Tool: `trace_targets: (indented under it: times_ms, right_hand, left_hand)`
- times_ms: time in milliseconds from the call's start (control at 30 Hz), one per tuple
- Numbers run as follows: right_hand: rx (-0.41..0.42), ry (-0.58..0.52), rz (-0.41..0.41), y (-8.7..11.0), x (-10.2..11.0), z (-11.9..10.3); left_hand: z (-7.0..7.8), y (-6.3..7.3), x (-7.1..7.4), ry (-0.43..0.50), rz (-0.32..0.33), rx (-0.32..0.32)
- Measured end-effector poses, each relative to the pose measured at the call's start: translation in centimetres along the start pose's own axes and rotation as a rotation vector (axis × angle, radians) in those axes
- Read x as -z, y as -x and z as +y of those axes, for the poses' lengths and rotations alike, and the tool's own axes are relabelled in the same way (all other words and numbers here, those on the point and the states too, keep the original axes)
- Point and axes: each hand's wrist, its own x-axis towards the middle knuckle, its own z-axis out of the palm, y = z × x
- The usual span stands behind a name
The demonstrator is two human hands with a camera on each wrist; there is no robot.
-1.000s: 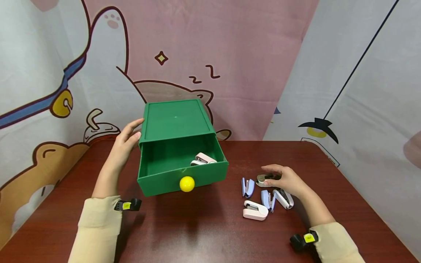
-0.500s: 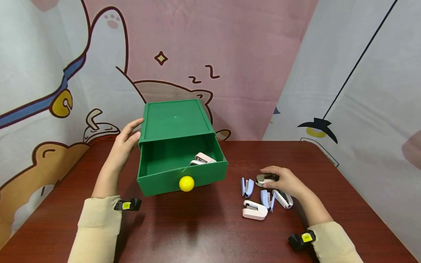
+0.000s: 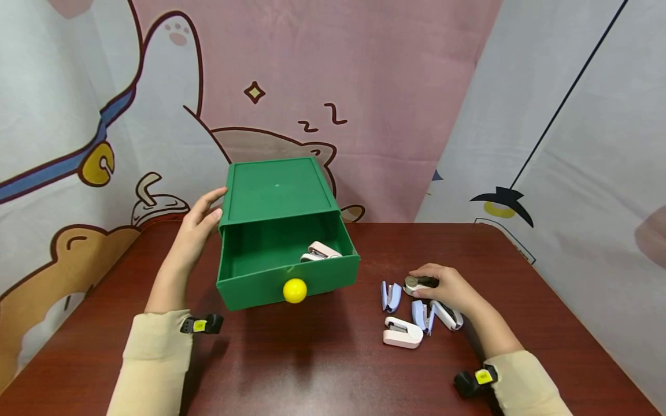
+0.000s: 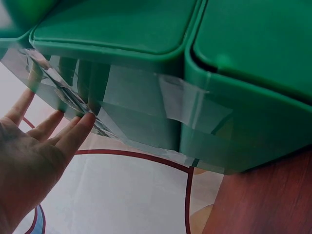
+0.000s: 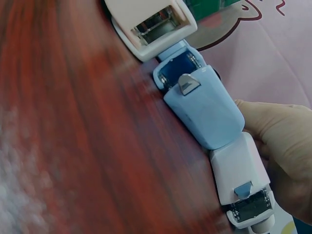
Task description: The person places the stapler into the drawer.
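Observation:
My left hand point(image 3: 195, 228) rests with extended fingertips against the left side of a green drawer box point(image 3: 281, 190). Clear tape runs along that side in the left wrist view. The drawer point(image 3: 250, 289) is pulled out, with a yellow knob point(image 3: 295, 290) in front and a pale pink stapler point(image 3: 322, 251) inside. On the right, my right hand point(image 3: 450, 286) pinches a small white-and-dark stapler point(image 3: 413, 285) with a round end, between thumb and fingers. In the right wrist view this hand point(image 5: 287, 146) is partly hidden behind a light blue stapler point(image 5: 207, 109) and a white stapler point(image 5: 241, 168).
Close around my right hand lie a lilac stapler point(image 3: 391, 296), another lilac one point(image 3: 422, 316), a white stapler point(image 3: 449, 315) and a pale pink stapler point(image 3: 403, 333). All lie on the dark red wooden table point(image 3: 322, 370). A printed curtain point(image 3: 385, 115) hangs behind.
My right hand has shifted slightly left at the white-and-dark stapler, and more of its dark part shows. The left hand, the box and its drawer stay in place.

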Motion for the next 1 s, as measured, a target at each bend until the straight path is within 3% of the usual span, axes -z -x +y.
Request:
trace_targets:
  times_ms: [433, 1000]
  right_hand:
    - [-0.004, -0.016, 0.053, -0.1, 0.1, -0.3]
    - [0.037, -0.099, 0.169, -0.6, 1.4, -4.4]
  left_hand:
    - [-0.1, -0.1, 0.0, 0.021, 0.001, -0.006]
    - [0.0, 0.0, 0.0, 0.018, 0.002, -0.009]
